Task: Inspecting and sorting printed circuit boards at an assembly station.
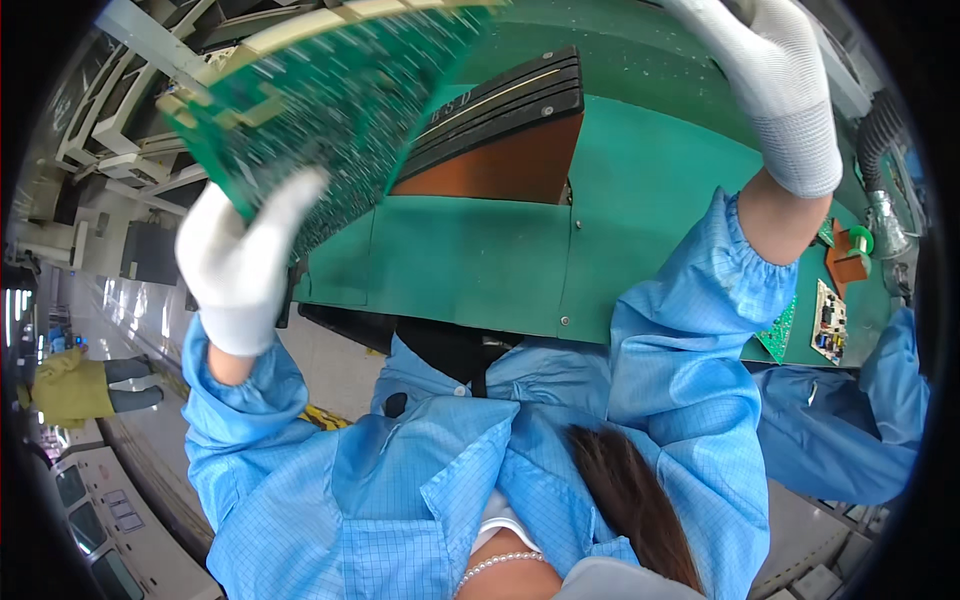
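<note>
Raised at the upper left, my left hand, in a white knit glove, is closed on the near edge of a large green circuit board. The thumb lies over the board's face, which carries many small solder points smeared by motion. Pale strips run along its far edge. My right hand, gloved the same way, is lifted at the upper right. Its fingertips run past the top of the picture, so what they hold or touch is hidden. Between the hands, a black slotted rack with brown sides stands on the green bench.
On the right part of the bench lie a populated circuit board, a green board and a brown holder with a green reel. A co-worker's blue sleeve is beside them. A flexible grey duct hangs at the far right.
</note>
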Motion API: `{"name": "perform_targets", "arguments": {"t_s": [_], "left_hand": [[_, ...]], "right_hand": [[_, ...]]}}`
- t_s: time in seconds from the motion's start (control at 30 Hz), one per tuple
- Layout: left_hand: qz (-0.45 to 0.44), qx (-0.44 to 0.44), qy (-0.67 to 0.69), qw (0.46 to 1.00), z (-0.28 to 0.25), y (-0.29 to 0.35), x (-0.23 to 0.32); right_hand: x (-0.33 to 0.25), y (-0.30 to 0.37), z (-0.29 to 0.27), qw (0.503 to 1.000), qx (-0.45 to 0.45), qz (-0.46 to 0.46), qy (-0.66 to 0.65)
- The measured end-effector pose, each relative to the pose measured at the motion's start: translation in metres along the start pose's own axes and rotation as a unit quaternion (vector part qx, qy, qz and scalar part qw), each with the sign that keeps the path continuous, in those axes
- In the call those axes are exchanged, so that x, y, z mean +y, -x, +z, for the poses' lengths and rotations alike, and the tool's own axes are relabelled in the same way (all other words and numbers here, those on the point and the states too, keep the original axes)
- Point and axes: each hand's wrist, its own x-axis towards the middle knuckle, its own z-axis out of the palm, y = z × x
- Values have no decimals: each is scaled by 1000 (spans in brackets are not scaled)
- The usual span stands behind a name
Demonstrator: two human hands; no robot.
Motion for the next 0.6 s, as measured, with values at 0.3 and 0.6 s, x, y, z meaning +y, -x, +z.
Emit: {"name": "perform_targets", "arguments": {"t_s": [0.3, 0.6], "left_hand": [[-121, 82, 381, 913, -6, -50, -34], [-78, 40, 338, 937, 10, -38, -34]], "right_hand": [[3, -8, 56, 988, -143, -50, -18], [-2, -1, 110, 989, -121, -85, 5]]}}
